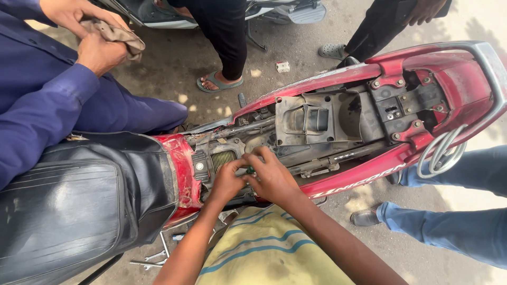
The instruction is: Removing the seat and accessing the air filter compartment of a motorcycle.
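Small green part (pixel 250 170) pinched between both hands, right at the open seat bay of the red motorcycle (pixel 338 79); too small to identify. Left hand (pixel 228 179) curled narrow around it, right hand (pixel 272 177) closed over from the other side, fingertips meeting. Finned metal unit (pixel 222 158) just beyond the left knuckles. Black tank cover (pixel 79 206) well left of the hands. Loose wrenches (pixel 153 258) on the ground below the left forearm. Bystander in blue, far left, holding a rag (pixel 119 34).
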